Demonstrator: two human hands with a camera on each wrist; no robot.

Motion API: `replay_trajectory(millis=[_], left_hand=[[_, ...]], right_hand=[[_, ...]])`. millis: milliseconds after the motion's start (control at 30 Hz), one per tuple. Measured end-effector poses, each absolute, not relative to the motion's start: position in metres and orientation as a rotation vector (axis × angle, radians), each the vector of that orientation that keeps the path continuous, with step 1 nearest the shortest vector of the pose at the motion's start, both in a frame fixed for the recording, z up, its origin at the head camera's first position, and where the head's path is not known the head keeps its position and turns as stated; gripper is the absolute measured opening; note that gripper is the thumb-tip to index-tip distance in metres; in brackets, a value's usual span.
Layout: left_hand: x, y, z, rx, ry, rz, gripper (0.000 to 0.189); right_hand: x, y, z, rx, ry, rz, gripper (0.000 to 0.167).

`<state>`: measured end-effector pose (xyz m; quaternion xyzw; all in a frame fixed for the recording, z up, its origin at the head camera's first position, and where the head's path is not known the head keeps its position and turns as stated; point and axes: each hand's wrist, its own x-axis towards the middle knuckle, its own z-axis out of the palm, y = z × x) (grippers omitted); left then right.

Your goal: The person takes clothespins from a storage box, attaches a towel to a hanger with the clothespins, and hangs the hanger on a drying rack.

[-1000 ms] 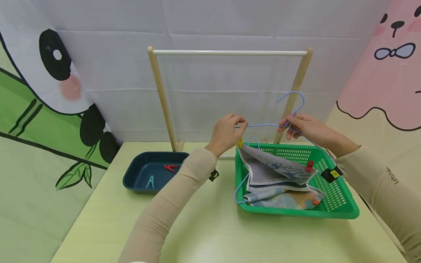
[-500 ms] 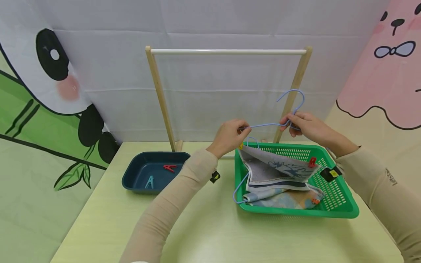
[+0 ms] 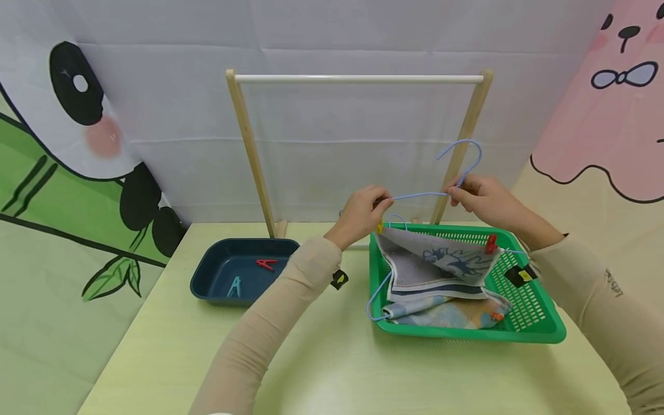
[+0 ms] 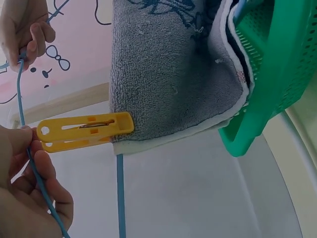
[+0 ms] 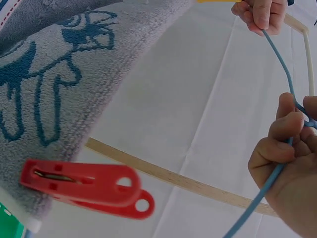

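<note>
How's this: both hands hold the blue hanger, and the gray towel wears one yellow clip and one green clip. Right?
Not quite: with the yellow clip, the gray towel wears a red clip, not green, as the right wrist view shows. The rest stands.

A: Bkgd?
B: Whitish sheet (image 3: 363, 34) w/ horiz. creases, behind pale yellow-green surface (image 3: 311, 369).
A: L side?
B: Lg. cartoon face (image 3: 36, 86): blk eye (image 3: 66, 92), pink cheek (image 3: 104, 137); grn leaves (image 3: 109, 279) below.
A: R?
B: Pink cartoon fig. (image 3: 607, 132) w/ bow tie (image 3: 604, 78), beige area (image 3: 581, 213) underneath. Light's soft, approx. even.
</note>
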<state>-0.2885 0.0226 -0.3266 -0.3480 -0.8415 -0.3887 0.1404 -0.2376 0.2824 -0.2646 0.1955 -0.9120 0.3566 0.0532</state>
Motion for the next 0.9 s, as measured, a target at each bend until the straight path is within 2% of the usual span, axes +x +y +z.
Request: replay_trajectory(millis=[233, 900], left_hand=[[-0.288, 0.017, -0.316, -0.973, -2.404, -1.159, 0.015], [-0.294, 0.007, -0.287, -0.985, -2.307, -1.147, 0.017]], right_hand=[[-0.235, 0.288, -0.265, 0.654, -2.701, 0.841, 0.023], [-0.226, 0.298, -0.255, 0.563, -2.566, 0.802, 0.028]])
